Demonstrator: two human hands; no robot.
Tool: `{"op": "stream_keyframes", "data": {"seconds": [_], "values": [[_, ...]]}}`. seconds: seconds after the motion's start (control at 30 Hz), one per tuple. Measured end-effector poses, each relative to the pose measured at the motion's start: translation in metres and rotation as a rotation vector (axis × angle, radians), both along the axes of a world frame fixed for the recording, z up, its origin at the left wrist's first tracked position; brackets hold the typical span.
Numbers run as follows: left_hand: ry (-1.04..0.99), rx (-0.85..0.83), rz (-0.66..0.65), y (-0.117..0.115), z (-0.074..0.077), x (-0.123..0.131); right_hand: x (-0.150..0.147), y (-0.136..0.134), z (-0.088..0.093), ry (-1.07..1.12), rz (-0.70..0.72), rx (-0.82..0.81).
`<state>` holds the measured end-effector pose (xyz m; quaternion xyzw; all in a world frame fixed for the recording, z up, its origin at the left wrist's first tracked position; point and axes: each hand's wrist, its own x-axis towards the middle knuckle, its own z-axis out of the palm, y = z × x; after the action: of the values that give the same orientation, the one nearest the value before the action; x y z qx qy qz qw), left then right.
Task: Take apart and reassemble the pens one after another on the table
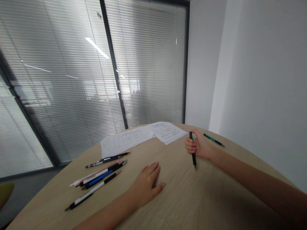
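My right hand (pixel 197 146) is wrapped round a black and green pen (pixel 193 158), which it holds nearly upright, tip down, at the right of the table. Whether the tip touches the wood I cannot tell. Just right of that hand lies a green pen (pixel 213 139) with a black grip. My left hand (pixel 147 182) rests flat on the tabletop, fingers stretched out and holding nothing. To its left lie several pens: a white and black pen (pixel 92 191) closest to me, a blue pen (pixel 103 176) beyond it, and dark pens (pixel 107 158) farther back.
Printed sheets of paper lie at the far side of the round wooden table (pixel 177 198): one sheet (pixel 127 140) on the left, another (pixel 168 132) on the right. Behind stands a glass partition with blinds (pixel 153 70). A pale wall (pixel 266 80) rises at the right.
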<state>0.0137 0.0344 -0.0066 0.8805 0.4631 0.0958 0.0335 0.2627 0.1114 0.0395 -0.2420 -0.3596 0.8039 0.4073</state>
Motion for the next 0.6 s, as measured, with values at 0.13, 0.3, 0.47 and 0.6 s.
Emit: {"op": "stream_keyframes", "data": {"seconds": [0.13,0.3,0.47,0.6], "values": [[0.022,0.006,-0.006,-0.0002,-0.0001,0.0001,-0.0024,-0.0036,0.0013,-0.002,0.013,-0.004],[0.013,0.007,-0.004,0.0011,-0.0013,-0.0001,-0.0045,-0.0079,0.004,-0.053,0.004,0.0],[0.015,0.017,-0.009,0.0026,-0.0029,-0.001,-0.0013,-0.0047,0.0051,-0.044,-0.01,0.011],[0.024,0.018,-0.004,0.0011,-0.0011,-0.0001,0.0,-0.0014,0.0042,-0.009,0.0,0.015]]}}
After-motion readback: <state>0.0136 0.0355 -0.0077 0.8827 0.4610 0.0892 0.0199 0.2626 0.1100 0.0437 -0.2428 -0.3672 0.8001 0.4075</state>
